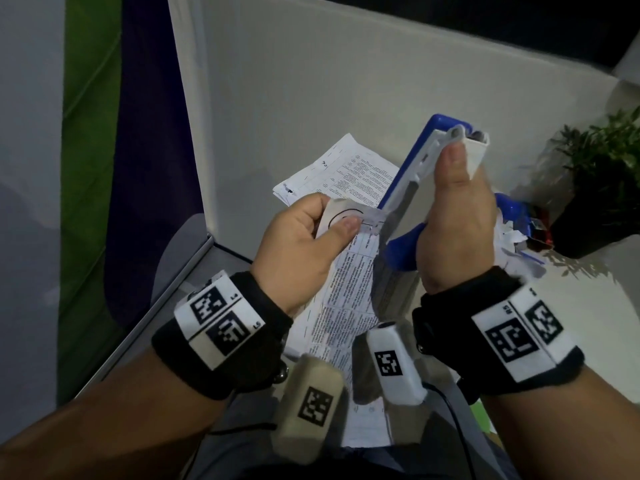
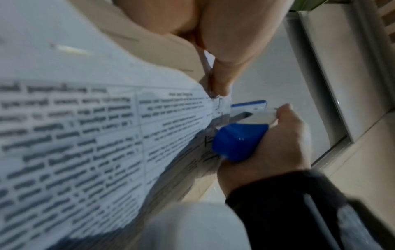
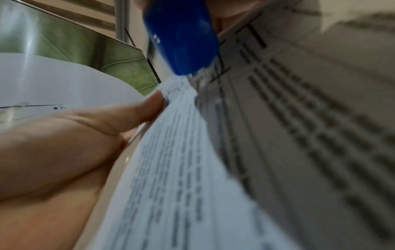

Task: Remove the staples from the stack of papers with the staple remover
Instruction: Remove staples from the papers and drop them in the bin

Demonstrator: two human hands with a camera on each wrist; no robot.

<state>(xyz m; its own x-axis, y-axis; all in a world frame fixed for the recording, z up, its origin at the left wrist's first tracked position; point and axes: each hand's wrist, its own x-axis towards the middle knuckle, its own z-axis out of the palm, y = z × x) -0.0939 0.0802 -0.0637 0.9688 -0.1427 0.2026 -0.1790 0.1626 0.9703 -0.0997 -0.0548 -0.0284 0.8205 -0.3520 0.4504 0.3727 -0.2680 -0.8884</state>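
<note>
My left hand (image 1: 341, 224) pinches the stack of papers (image 1: 346, 289) at its top corner, thumb on top, and holds it up above the table. The printed pages hang down toward me. My right hand (image 1: 464, 143) grips a long blue-and-white staple remover (image 1: 408, 174), thumb pressed along its white handle. Its lower end meets the pinched corner of the papers. In the left wrist view the blue nose of the staple remover (image 2: 239, 142) lies against the papers (image 2: 85, 135) just below my fingertip (image 2: 222, 81). The right wrist view shows the staple remover (image 3: 181, 37) over the papers (image 3: 171, 169), blurred.
A loose printed sheet (image 1: 346, 168) lies on the white table (image 1: 311, 81) beyond my hands. A potted plant (image 1: 602, 174) stands at the right, with paper scraps and another blue object (image 1: 516, 216) beside it. The table's left edge (image 1: 207, 233) is close to my left hand.
</note>
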